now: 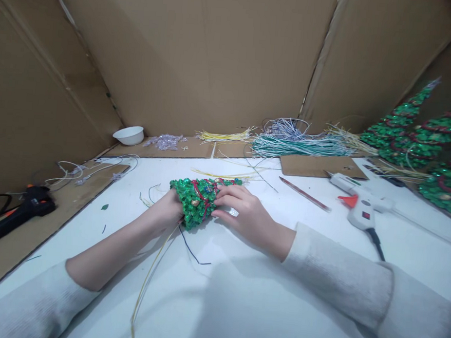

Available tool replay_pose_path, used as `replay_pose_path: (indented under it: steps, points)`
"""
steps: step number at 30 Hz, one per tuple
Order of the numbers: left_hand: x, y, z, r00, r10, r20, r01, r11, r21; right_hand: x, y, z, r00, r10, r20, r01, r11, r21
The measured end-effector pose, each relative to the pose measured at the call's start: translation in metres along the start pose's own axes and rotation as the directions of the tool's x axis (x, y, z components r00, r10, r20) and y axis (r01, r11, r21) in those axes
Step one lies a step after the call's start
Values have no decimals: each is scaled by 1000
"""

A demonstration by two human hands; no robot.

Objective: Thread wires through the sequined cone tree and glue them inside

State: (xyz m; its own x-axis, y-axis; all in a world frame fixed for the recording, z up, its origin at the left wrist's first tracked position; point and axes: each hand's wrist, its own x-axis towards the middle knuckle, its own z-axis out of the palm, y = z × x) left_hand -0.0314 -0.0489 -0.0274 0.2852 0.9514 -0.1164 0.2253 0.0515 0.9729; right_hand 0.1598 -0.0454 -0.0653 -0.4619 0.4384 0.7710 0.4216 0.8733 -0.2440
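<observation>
A small artificial Christmas tree (198, 200), green and glittery with red garland and gold beads, lies on its side above the white tabletop. My left hand (172, 206) reaches into its open wide base, so the fingers are hidden. With bent fingers and thumb, my right hand (242, 206) grips the tree's side toward the narrow tip. A yellow wire (151, 272) and a dark wire (191, 248) trail out below the base.
To the right lie a white glue gun (361, 212) and a pencil (304, 193). Bundled green wires (304, 146), clear purplish pieces (165, 142) and a white bowl (129, 135) line the back. Decorated trees (424, 136) stand far right; a black-handled tool (17, 216) lies left. Cardboard walls (187, 58) enclose the table.
</observation>
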Motion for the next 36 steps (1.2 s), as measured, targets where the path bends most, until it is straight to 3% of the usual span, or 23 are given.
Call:
replay_pose_path:
  steps: [9,25,31,33,36]
  points:
    - [0,3,4,997,-62,-55,63,998,9,-11,2,8,996,3,-84,4,996,85]
    - [-3,4,6,996,-52,-68,49,998,-44,-7,0,6,982,-177,61,184,973,-141]
    - [-2,4,-6,994,-97,-56,103,988,112,-6,4,6,993,-120,-11,119,990,-72]
    - [-1,3,-13,989,-136,-62,144,980,141,-6,4,5,997,-81,5,81,995,-58]
    - [-5,1,-22,990,-143,16,140,979,146,-5,3,4,998,-22,54,24,999,-33]
